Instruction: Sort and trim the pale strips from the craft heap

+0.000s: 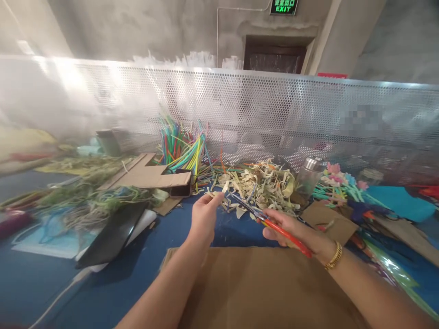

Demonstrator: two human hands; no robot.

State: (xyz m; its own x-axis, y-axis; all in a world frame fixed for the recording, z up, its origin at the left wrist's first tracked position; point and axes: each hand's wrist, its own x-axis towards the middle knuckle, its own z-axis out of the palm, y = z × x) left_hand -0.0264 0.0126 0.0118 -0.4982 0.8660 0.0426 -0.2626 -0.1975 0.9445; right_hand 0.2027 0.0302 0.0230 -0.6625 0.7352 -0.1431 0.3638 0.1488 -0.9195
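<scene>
Grasping pale strip [225, 186] in left fingers [216, 199], scissors [286, 236] in right fingers [274, 214]; angle blades [244, 202] clear of grip (mind scraps [264, 179] behind).

Overhead sign [283, 6] — green "EXIT" beneath Chinese characters — top edge cropped.
</scene>
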